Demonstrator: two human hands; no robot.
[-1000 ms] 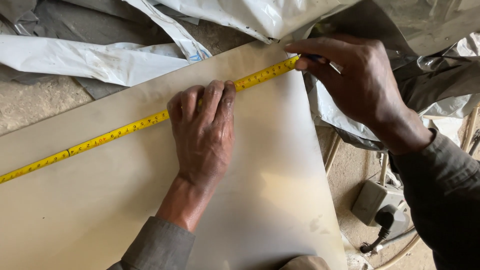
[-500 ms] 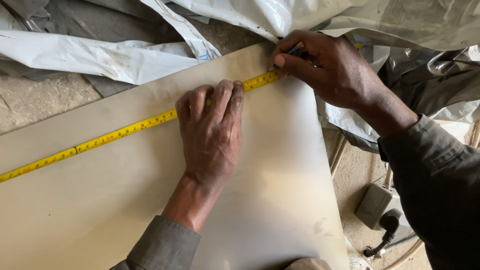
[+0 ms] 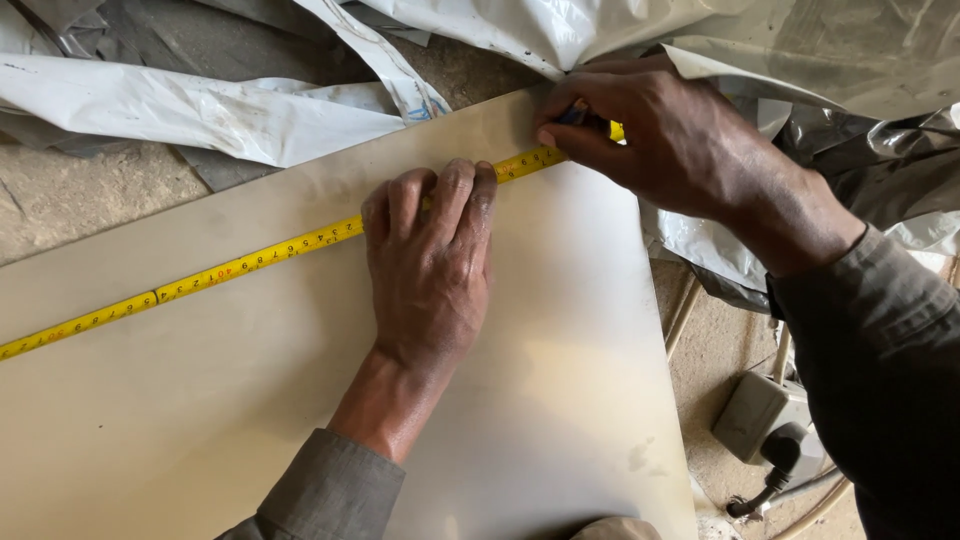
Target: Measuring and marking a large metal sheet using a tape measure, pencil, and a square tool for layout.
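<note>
Pinched between thumb and fingers, the right hand (image 3: 665, 135) has a small dark-blue thing, probably a pen or marker (image 3: 572, 115), though only a sliver of it shows so I can't say for sure. Its tip sits right at the yellow tape measure (image 3: 250, 262), near the far edge of a big pale beige sheet (image 3: 560, 400).

Just beside that, toward the person, the left hand (image 3: 432, 265) lies flat and spread, palm down, with its fingertips pressing the tape onto the sheet. So that hand isn't gripping anything, it's just pinning the tape in place. The two hands are close but not touching.

From under the left fingers the tape runs away in a straight diagonal across the sheet and goes off the picture's left edge. A short bit of it also shows past the right hand's knuckles.

Beyond the hands, past the sheet's far edge, there's crumpled white and grey plastic sheeting (image 3: 200, 110) lying on rough concrete ground (image 3: 60, 200). Off to the right and below the right forearm, a white socket box (image 3: 755, 410) with a black plug (image 3: 785, 455) in it sits on the ground.
</note>
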